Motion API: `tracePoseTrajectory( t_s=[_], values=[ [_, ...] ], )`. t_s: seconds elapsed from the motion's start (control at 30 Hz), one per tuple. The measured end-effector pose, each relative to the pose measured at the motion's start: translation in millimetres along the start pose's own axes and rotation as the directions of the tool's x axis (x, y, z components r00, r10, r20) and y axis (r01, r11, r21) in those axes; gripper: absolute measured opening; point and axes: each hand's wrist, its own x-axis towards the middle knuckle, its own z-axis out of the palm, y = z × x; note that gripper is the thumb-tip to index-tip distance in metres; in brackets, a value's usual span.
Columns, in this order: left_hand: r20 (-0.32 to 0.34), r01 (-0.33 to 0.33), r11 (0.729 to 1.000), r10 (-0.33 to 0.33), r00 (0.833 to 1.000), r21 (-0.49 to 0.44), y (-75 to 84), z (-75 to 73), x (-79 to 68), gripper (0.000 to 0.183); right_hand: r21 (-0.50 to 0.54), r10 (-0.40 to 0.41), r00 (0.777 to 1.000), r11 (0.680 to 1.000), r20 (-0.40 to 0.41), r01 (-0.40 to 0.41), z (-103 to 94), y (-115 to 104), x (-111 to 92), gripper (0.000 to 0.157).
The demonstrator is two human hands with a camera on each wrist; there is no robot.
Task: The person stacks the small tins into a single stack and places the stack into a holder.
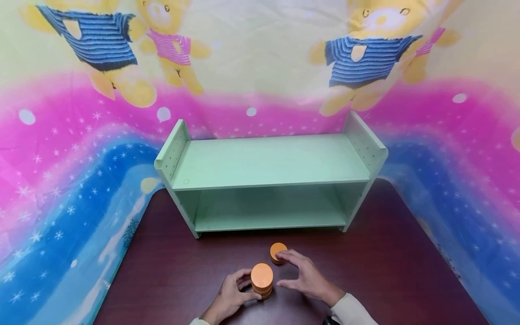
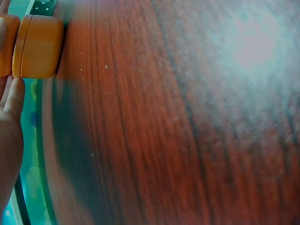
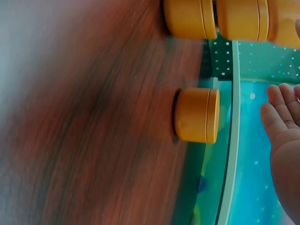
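A stack of round orange lidded jars (image 1: 262, 275) stands upright on the table near the front. My left hand (image 1: 231, 295) grips it from the left, thumb on the near side and fingers curled behind. Farther back and slightly right, a single orange jar (image 1: 278, 249) sits alone on the table. My right hand (image 1: 310, 277), thumb and fingers spread apart, hovers between stack and single jar, its fingertips overlapping that jar in the head view. From the right wrist, the lone jar (image 3: 194, 115) shows apart from the fingers, and three stacked jars (image 3: 239, 18) line the top edge.
Behind the jars stands a pale green two-level shelf (image 1: 268, 162) with raised side panels. The dark reddish wood table (image 1: 162, 271) carries everything. A printed bear-pattern cloth (image 1: 252, 67) hangs along the back and both sides.
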Motion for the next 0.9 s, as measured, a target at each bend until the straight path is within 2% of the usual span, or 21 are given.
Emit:
tracePoseTrajectory(
  t_s=[0.33, 0.57, 0.9],
  values=[
    [0.0, 0.008, 1.0, -0.008, 1.0, 0.013, 1.2, -0.2, -0.4, 0.062, -0.029, 0.009, 0.999, 1.0, -0.034, -0.01, -3.5, 15, 1, 0.061],
    [0.002, -0.027, 0.999, 0.027, 1.0, 0.018, -1.6, -0.1, -0.3, 0.06, -0.028, 0.02, 0.999, 0.999, -0.047, -0.021, -3.4, 23, 2, 0.06],
    [0.001, 0.001, 1.0, -0.001, 1.0, 0.009, 0.3, -1.0, -0.5, 0.062, -0.019, 0.039, 0.997, 0.999, -0.063, -0.04, -1.4, 33, 9, 0.058]
  ],
)
